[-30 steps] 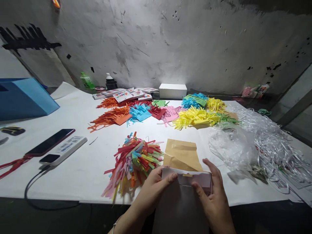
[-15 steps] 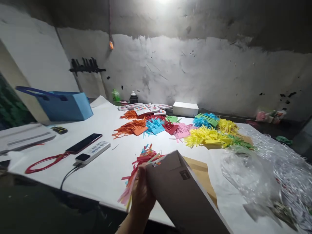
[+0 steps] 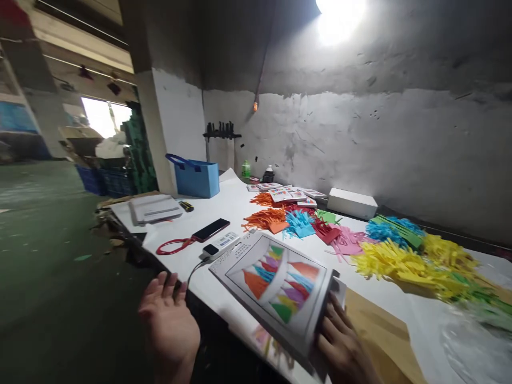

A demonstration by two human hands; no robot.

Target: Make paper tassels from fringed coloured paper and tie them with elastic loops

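Note:
A flat cardboard box (image 3: 276, 285) printed with colourful tassel bunting is tilted over the table's front edge. My right hand (image 3: 344, 341) grips the box at its right end, fingers along the edge. To the left of the box, beyond the table edge, my left hand (image 3: 172, 325) is open, palm up, fingers spread, holding nothing. Blurred pink and yellow colour (image 3: 266, 341) shows beneath the box; I cannot tell whether it is paper fringe or print. A brown paper sheet (image 3: 380, 330) lies by my right hand.
Orange fringe (image 3: 264, 220), blue fringe (image 3: 299, 224) and yellow fringe (image 3: 392, 258) bundles lie across the table. Behind are a white box (image 3: 352, 204) and printed cards (image 3: 282, 194). A phone (image 3: 211, 229), a white cabled device (image 3: 220, 245) and a blue bag (image 3: 198, 178) are left.
The view has swung left. My left hand has let go of the box and the coloured fringe bundle and moved left, opening. The box's printed face now shows, with my right hand on it.

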